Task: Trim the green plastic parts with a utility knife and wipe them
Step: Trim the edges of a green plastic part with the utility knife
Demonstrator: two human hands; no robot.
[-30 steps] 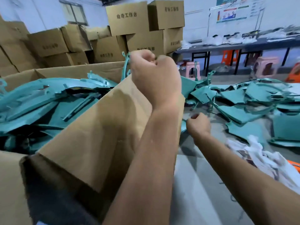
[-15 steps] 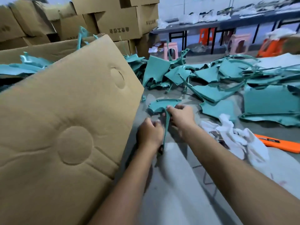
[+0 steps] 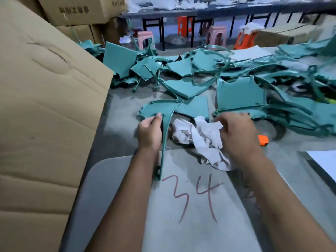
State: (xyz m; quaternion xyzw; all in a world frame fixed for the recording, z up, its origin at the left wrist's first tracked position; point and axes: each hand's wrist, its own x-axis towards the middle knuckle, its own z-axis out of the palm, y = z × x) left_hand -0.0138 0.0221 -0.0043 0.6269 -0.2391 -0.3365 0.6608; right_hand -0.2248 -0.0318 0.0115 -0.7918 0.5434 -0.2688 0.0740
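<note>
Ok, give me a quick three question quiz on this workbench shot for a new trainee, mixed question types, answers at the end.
1. True or false: the left hand holds a green plastic part.
2. What is the right hand touching? A) white rag B) orange utility knife C) cardboard box
3. What red number is written on the grey mat?

Key: 1 true; 2 A; 3 thirty-four.

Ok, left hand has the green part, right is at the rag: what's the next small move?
Probably close the right hand on the white rag and bring it to the green part that the left hand holds; the orange knife lies untouched beside it.
</note>
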